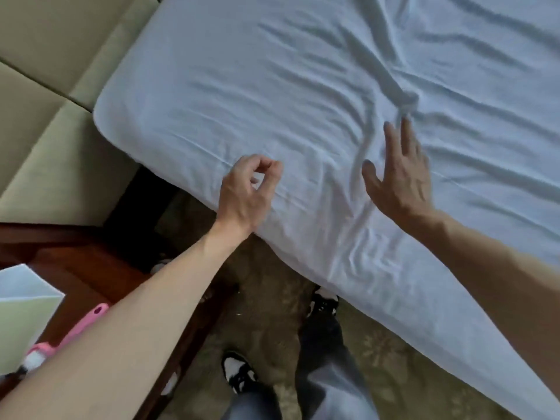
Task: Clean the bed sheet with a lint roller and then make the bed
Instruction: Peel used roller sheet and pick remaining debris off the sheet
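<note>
Bed sheet [242,86]: white, fitted over mattress; creases fan across centre, smoother twd the corner.
Bed corner: rounded, upper left, butts against headboard [45,86] (beige padded panels).
Near edge: runs diagonally from corner to lower right; sheet hangs over the side.
Gap: dark slot btwn bed and nightstand [75,262]; person stands in it, on patterned carpet [266,268].
Left hand [248,189]: over near edge of the sheet; fingers curled, thumb tip meeting forefinger tip, nothing seen btwn them.
Right hand [400,174]: palm down, fingers spread flat on the sheet at the foot of a crease; blurred.
Lint roller [91,319]: pink handle, lying on nightstand, lower left, partly behind left forearm; well apart from both hands.
Also on nightstand: pale folded sheet or card [24,304].
Feet: black-white shoes [239,374], grey trousers [327,359].
</note>
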A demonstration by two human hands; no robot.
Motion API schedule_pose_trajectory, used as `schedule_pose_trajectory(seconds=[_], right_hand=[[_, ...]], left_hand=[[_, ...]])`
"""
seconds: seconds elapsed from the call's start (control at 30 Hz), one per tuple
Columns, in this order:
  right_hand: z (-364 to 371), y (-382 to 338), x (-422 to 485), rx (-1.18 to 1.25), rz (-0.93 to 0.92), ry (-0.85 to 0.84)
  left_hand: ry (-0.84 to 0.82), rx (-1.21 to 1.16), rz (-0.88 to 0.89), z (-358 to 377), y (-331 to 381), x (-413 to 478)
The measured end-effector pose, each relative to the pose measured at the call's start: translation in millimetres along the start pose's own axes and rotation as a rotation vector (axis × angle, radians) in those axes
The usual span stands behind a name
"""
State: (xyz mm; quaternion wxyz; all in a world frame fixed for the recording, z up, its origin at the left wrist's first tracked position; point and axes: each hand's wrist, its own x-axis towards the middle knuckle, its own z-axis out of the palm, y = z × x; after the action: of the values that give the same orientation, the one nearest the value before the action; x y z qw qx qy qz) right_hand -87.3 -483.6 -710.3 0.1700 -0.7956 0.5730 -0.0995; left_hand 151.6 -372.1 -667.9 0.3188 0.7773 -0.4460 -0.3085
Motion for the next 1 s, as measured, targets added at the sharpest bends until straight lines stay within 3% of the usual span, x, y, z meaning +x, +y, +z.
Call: schedule_pose_trajectory(seconds=[0.1, 0.17, 0.23, 0.37, 0.43, 0.57, 0.67, 0.73, 0.8, 0.9, 0.93, 0.97, 1.0], right_hand=[[5, 32, 30, -0.001, 0.058, -0.102], [18, 35, 22, -0.039, 0.000, -0.222], [31, 20, -15, -0.034, -0.250, -0.312], [26, -31, -119, 0.376, -0.866, -0.673], [22, -25, -131, 0.450, -0.890, -0.566], [20, 20, -70, 0.320, -0.484, -0.041], [32, 37, -30, 0.093, -0.166, -0.053], [46, 22, -32, -0.063, -0.100, -0.138], [59, -17, -55, -0.106, -0.329, -0.270], [69, -89, -103, 0.023, -0.988, -0.594], [70, -100, -103, 0.049, -1.078, -0.605], [71, -107, -92, 0.058, -1.043, -0.542], [75, -108, -75, 0.022, -0.890, -0.423]], left_hand=[[-0.025, 0.012, 0.008, 9, 14, 30], [-0.035, 0.015, 0.001, 15, 18, 40], [-0.057, 0.054, 0.011, 23, 21, 47], [-0.057, 0.217, 0.072, 49, 16, 60], [-0.134, 0.291, 0.096, 70, 7, 62], [-0.285, 0.433, 0.294, 98, -15, 37], [-0.265, 0.335, 0.359, 87, -27, 19], [-0.200, 0.305, 0.375, 69, -34, 17], [-0.131, 0.342, 0.374, 44, -52, 29], [-0.065, 0.455, 0.370, 0, -89, 57], [-0.063, 0.500, 0.368, -15, -101, 66], [-0.069, 0.539, 0.352, -31, -112, 74], [-0.074, 0.563, 0.318, -45, -120, 78]])
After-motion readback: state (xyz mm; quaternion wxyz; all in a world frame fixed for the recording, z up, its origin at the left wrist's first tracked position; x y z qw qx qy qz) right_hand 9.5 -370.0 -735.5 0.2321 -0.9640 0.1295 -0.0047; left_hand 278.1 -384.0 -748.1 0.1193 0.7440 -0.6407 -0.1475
